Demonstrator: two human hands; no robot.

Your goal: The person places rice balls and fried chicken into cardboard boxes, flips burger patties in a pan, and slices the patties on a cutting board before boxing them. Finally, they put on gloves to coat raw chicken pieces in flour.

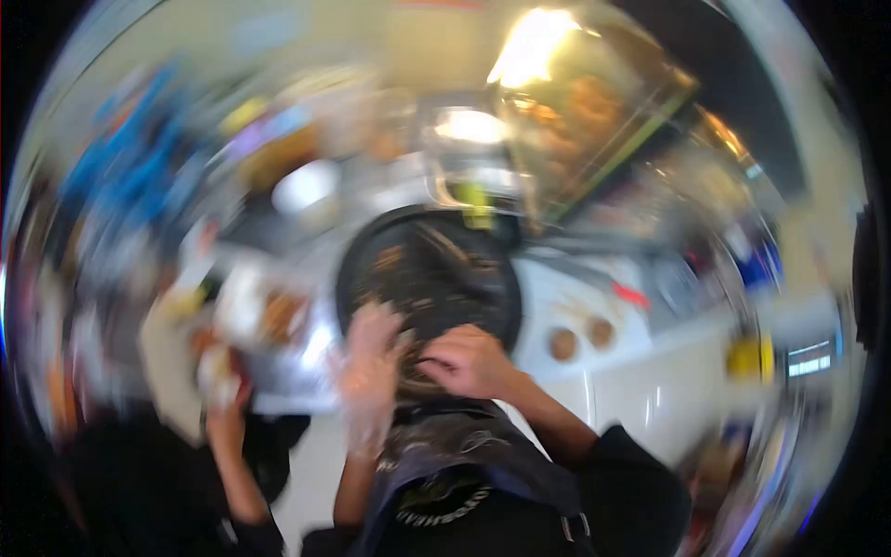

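Note:
A large round black pan lies in front of me, with brownish streaks and bits on its dark surface. My left hand, in a clear plastic glove, is at the pan's near left edge with its fingers stretched out. It appears to hold nothing. Close beside it, at the near right edge, my right hand is bare and its fingers are curled. Whether something thin and dark is in those fingers is hidden by blur. A yellow-green object sits at the pan's far rim.
Right of the pan, two round brown pieces lie on a white board near a red-tipped item. A lit glass case stands behind. At left, a co-worker's hand holds something blurred beside a tray.

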